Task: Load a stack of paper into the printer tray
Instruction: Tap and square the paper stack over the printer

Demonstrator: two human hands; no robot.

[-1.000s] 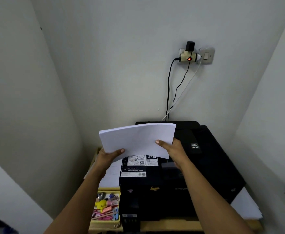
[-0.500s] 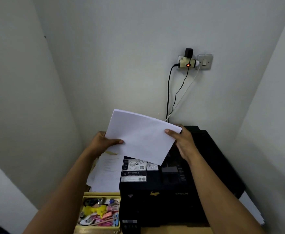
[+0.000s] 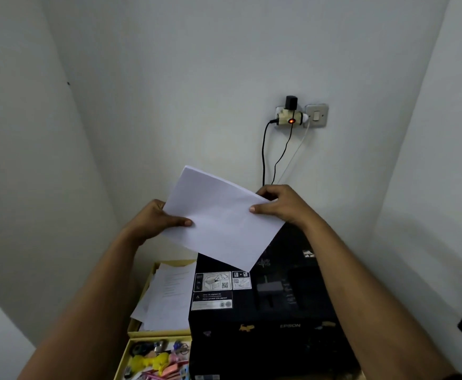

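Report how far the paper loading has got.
Done: the white paper stack is picked up, left hand and right hand gripping opposite edges. In hand: it hangs tilted above the black printer, near its rear. Left: sliding it into the tray, which cannot be made out here; no sheet is in yet.

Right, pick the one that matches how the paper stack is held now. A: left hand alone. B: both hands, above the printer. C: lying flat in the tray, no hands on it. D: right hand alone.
B: the left hand and right hand each pinch a side of the tilted paper stack, raised over the black printer.
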